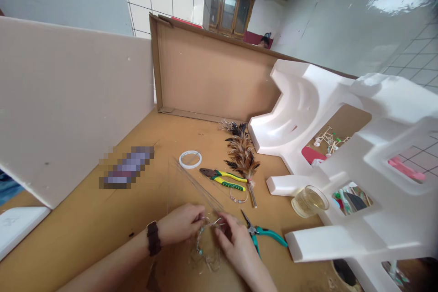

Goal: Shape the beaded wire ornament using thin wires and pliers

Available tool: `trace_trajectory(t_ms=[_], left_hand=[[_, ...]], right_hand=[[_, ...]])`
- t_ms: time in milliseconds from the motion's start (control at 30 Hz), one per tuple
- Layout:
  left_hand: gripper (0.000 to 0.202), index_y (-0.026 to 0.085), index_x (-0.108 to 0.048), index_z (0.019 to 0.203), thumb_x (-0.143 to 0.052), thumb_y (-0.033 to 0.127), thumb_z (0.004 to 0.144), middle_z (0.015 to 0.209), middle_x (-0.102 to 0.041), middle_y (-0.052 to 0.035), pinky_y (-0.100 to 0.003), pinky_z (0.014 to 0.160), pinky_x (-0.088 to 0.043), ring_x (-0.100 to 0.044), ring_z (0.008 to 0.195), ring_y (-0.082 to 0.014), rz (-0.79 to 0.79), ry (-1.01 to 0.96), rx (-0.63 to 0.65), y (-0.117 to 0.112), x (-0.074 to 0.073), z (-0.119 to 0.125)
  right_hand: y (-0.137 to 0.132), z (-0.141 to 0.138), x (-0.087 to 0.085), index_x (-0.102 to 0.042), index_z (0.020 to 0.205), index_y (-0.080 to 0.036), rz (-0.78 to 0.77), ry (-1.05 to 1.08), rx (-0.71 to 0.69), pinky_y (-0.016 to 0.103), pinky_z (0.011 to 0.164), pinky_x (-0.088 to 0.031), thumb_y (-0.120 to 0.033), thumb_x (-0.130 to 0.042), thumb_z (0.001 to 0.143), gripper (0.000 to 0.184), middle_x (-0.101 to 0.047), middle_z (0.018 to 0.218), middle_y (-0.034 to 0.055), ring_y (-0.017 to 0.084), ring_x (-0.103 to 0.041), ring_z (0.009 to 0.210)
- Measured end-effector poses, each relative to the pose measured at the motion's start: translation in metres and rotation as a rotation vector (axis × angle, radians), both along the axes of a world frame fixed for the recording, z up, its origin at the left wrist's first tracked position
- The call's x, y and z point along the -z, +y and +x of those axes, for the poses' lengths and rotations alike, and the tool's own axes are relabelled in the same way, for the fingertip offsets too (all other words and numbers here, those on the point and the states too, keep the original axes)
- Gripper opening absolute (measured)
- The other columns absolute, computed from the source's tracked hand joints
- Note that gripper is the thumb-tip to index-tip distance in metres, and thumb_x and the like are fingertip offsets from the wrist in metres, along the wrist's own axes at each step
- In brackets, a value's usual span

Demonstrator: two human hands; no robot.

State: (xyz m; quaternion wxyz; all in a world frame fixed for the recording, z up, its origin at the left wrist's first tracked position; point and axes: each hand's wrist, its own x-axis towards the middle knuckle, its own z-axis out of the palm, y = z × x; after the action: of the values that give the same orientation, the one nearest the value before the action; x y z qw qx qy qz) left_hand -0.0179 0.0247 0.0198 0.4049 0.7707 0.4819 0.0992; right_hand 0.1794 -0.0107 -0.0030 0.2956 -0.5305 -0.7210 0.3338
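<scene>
- Head view: my left hand (pixel 183 222) pinches the fine wire of a beaded piece (pixel 200 251) between thumb and forefinger; a dark wristband (pixel 153 238) circles that wrist.
- My right hand (pixel 237 242) pinches the same wire from the other side, its fingers bent, though the exact grip is blurred.
- The beaded piece hangs in a loose loop between and below my hands, low over the near part of the desk (pixel 96 219).
- Teal-handled pliers (pixel 270 235) lie just beside my right hand, handles apart.
- Beyond my hands, thin straight wires (pixel 201 187) lie slanting across the desk, near a white ring (pixel 190 167).
- Yellow-and-green pliers (pixel 227 179) lie next to a bundle of brown feathers (pixel 241 148), with a small beaded loop (pixel 238 200) by their handles.
- To the right, a glass cup (pixel 310 201) stands next to a white foam form (pixel 362 159).
- Behind, a cardboard panel (pixel 219 77) stands upright.
</scene>
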Motion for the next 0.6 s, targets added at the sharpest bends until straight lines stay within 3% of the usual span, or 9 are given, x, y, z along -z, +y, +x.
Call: trace_trajectory(t_ms=[133,333,467,533,600], left_hand=[[0.025,0.019,-0.044,0.073,-0.032,0.036,0.086,0.060,-0.057,0.0026,-0.019,0.049,-0.037,-0.050,0.045,-0.0094,-0.026,-0.076,-0.004,0.000,0.002,-0.003],[0.023,0.019,-0.042,0.076,-0.033,0.038,0.086,0.058,-0.057,0.0023,-0.019,0.044,-0.038,-0.053,0.045,-0.0109,-0.157,-0.145,0.025,-0.003,0.008,-0.011],[0.019,0.019,-0.044,0.075,-0.036,0.034,0.083,0.060,-0.058,0.0012,-0.019,0.040,-0.034,-0.054,0.044,-0.0118,-0.226,-0.083,0.070,0.000,0.006,-0.014],[0.018,0.019,-0.047,0.074,-0.037,0.031,0.082,0.059,-0.059,0.0003,-0.020,0.043,-0.035,-0.055,0.047,-0.0126,-0.169,-0.019,0.088,0.002,0.003,-0.014],[0.019,0.018,-0.050,0.069,-0.039,0.029,0.081,0.062,-0.061,-0.0023,-0.022,0.049,-0.036,-0.057,0.054,-0.0147,-0.007,0.076,0.083,0.005,-0.001,-0.016]], right_hand=[[0.001,0.001,-0.007,-0.058,0.112,-0.017,-0.029,-0.069,0.048,0.032,0.080,-0.046,-0.029,-0.052,0.078,0.036,-0.064,0.099,0.0093,0.021,-0.060,0.087],[-0.004,0.001,-0.012,-0.059,0.112,-0.021,0.004,-0.199,-0.032,0.033,0.086,-0.042,-0.035,-0.052,0.079,0.037,-0.064,0.105,0.0076,0.023,-0.057,0.098],[0.011,0.022,-0.017,-0.065,0.100,-0.019,0.037,-0.331,0.125,0.030,0.080,-0.043,-0.028,-0.043,0.084,0.029,-0.066,0.100,0.0079,0.021,-0.060,0.092],[0.023,0.033,-0.024,-0.067,0.094,-0.022,0.017,-0.500,0.193,0.028,0.073,-0.043,-0.026,-0.042,0.083,0.027,-0.068,0.094,0.0059,0.020,-0.063,0.085],[0.033,0.040,-0.033,-0.067,0.091,-0.026,0.001,-0.664,0.229,0.026,0.067,-0.041,-0.026,-0.042,0.083,0.026,-0.070,0.086,0.0043,0.020,-0.063,0.081]])
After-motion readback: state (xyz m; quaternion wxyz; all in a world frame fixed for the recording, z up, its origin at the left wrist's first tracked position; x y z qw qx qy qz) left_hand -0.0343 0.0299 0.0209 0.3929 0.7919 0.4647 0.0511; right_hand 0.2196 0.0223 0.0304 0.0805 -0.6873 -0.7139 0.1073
